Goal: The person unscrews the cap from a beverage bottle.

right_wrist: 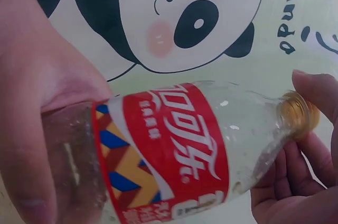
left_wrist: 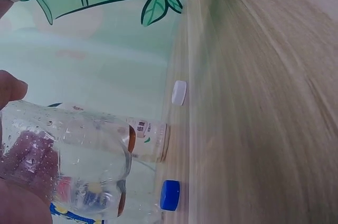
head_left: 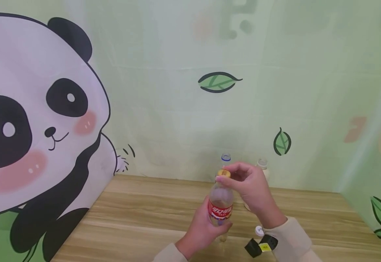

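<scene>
A clear plastic cola bottle [head_left: 221,211] with a red label is held up over the table, slightly tilted. My left hand [head_left: 204,221] grips it round the lower body, fingers and thumb wrapped about the plastic below the label. At the top, a yellow cap [right_wrist: 300,114] sits on the neck. My right hand [head_left: 251,185] pinches this cap between thumb and fingers. Water drops cling to the inside of the bottle in the left wrist view, and its bottom end hangs above the wood.
Behind my hands stand two uncapped bottles, one with a blue neck ring [head_left: 225,158], the other a pale bottle [head_left: 262,163]. A white cap [left_wrist: 179,93] and a blue cap [left_wrist: 170,195] lie on the wooden table [head_left: 151,203]. A panda-printed backdrop [head_left: 164,120] rises behind.
</scene>
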`<state>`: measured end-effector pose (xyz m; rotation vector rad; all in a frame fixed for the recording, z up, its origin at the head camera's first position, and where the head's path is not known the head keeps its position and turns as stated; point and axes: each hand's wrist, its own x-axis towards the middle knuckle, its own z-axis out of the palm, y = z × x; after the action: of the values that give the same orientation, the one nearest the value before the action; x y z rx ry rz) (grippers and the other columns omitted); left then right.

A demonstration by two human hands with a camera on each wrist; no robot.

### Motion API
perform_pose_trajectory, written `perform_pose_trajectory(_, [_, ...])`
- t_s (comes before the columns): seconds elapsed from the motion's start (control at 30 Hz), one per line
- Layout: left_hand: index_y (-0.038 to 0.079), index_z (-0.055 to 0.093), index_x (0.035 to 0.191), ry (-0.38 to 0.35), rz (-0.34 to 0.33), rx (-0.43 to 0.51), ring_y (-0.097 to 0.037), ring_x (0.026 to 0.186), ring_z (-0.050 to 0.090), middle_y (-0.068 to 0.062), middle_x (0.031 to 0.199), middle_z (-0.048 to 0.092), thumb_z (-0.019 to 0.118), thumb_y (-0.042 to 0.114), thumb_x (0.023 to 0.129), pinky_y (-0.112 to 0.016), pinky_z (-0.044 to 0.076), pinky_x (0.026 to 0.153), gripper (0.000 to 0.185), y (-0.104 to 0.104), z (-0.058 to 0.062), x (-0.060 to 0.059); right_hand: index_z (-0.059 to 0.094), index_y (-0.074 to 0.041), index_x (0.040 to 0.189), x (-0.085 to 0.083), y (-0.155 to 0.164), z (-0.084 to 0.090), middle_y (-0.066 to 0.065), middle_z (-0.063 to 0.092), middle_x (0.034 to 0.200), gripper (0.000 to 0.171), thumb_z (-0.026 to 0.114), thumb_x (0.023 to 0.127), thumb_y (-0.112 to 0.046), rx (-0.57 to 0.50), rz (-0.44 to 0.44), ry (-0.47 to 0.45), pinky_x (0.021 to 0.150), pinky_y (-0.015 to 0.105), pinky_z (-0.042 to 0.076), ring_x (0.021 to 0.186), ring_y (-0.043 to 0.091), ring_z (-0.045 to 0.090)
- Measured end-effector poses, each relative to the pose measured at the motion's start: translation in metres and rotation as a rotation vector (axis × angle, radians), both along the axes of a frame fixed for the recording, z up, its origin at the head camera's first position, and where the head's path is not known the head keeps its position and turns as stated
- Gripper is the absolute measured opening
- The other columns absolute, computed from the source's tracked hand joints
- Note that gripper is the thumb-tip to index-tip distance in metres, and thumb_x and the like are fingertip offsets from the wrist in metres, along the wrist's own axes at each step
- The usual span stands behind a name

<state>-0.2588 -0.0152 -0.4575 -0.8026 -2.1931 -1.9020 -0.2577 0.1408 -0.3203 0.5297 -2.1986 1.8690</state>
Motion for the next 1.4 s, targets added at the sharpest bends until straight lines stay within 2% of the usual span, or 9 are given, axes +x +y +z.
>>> perform_pose_trajectory(0.17, [0.024, 0.046, 0.141, 0.006, 0.018, 0.000, -0.014, 0.115, 0.064, 0.000, 0.128, 0.065, 0.084, 0.013, 0.081, -0.030, 0.052, 0.103, 0.073, 0.001, 0.000, 0.002, 0.072, -0.007, 0.102, 0.007, -0.008, -0.003, 0.004, 0.074, 0.098, 0.040, 0.093, 0.075, -0.028, 0.013, -0.134, 0.008, 0.079, 0.025, 0.058, 0.091, 0.020, 0.068])
perform_pose_trajectory(0.33, [0.025, 0.045, 0.141, -0.014, 0.038, -0.012, -0.014, 0.117, 0.064, 0.002, 0.129, 0.064, 0.084, 0.013, 0.081, -0.030, 0.052, 0.103, 0.072, 0.003, 0.001, 0.004, 0.068, -0.007, 0.095, 0.013, -0.017, -0.005, 0.006, 0.072, 0.093, 0.043, 0.096, 0.070, -0.027, -0.027, -0.240, 0.050, 0.073, 0.026, 0.057, 0.087, 0.021, 0.068])
perform_pose_trajectory(0.47, [0.026, 0.044, 0.141, -0.043, 0.034, -0.005, -0.014, 0.118, 0.063, 0.003, 0.131, 0.063, 0.083, 0.014, 0.082, -0.029, 0.052, 0.102, 0.072, 0.004, 0.001, 0.004, 0.068, -0.009, 0.091, 0.014, -0.020, -0.006, 0.004, 0.071, 0.090, 0.040, 0.097, 0.069, -0.025, -0.030, -0.287, 0.086, 0.070, 0.025, 0.056, 0.082, 0.019, 0.066])
perform_pose_trajectory(0.57, [0.026, 0.043, 0.142, -0.047, 0.025, -0.004, -0.014, 0.119, 0.062, 0.004, 0.132, 0.063, 0.083, 0.014, 0.082, -0.029, 0.052, 0.103, 0.073, 0.003, 0.000, 0.004, 0.068, -0.008, 0.089, 0.015, -0.021, -0.006, 0.003, 0.070, 0.088, 0.038, 0.096, 0.069, -0.023, -0.038, -0.289, 0.096, 0.067, 0.024, 0.055, 0.079, 0.018, 0.065])
perform_pose_trajectory(0.77, [0.026, 0.044, 0.142, -0.052, 0.029, -0.015, -0.014, 0.120, 0.062, 0.004, 0.132, 0.063, 0.083, 0.015, 0.083, -0.029, 0.051, 0.105, 0.072, 0.002, 0.001, 0.004, 0.069, -0.006, 0.089, 0.015, -0.019, -0.004, 0.003, 0.070, 0.088, 0.036, 0.096, 0.071, -0.023, -0.040, -0.257, 0.090, 0.070, 0.024, 0.054, 0.080, 0.017, 0.066])
perform_pose_trajectory(0.93, [0.023, 0.044, 0.141, -0.037, 0.024, -0.012, -0.015, 0.118, 0.063, 0.002, 0.130, 0.064, 0.083, 0.015, 0.083, -0.030, 0.052, 0.104, 0.071, 0.000, 0.002, 0.004, 0.072, -0.006, 0.092, 0.014, -0.015, 0.001, 0.002, 0.073, 0.089, 0.036, 0.095, 0.072, -0.025, -0.009, -0.194, 0.051, 0.074, 0.024, 0.055, 0.085, 0.018, 0.067])
perform_pose_trajectory(1.03, [0.024, 0.044, 0.143, -0.026, 0.013, -0.009, -0.015, 0.118, 0.063, 0.002, 0.131, 0.063, 0.083, 0.015, 0.083, -0.030, 0.052, 0.104, 0.072, -0.002, 0.002, 0.004, 0.073, -0.005, 0.095, 0.012, -0.012, 0.003, 0.003, 0.074, 0.092, 0.035, 0.093, 0.074, -0.026, 0.020, -0.152, 0.027, 0.071, 0.025, 0.055, 0.086, 0.019, 0.067])
perform_pose_trajectory(1.23, [0.024, 0.043, 0.144, 0.006, 0.001, -0.018, -0.015, 0.121, 0.062, 0.001, 0.132, 0.063, 0.084, 0.012, 0.082, -0.031, 0.051, 0.106, 0.075, -0.003, 0.001, 0.001, 0.073, -0.001, 0.099, 0.004, -0.004, 0.003, 0.001, 0.074, 0.096, 0.031, 0.090, 0.078, -0.017, 0.032, -0.028, 0.006, 0.076, 0.027, 0.058, 0.086, 0.019, 0.068])
perform_pose_trajectory(1.4, [0.024, 0.044, 0.144, 0.009, -0.012, -0.018, -0.015, 0.121, 0.062, 0.001, 0.132, 0.063, 0.084, 0.015, 0.082, -0.031, 0.050, 0.106, 0.074, -0.004, 0.001, 0.001, 0.072, 0.004, 0.103, -0.003, 0.002, 0.002, -0.005, 0.074, 0.092, 0.029, 0.086, 0.081, -0.008, 0.020, 0.079, 0.019, 0.073, 0.026, 0.058, 0.081, 0.013, 0.067])
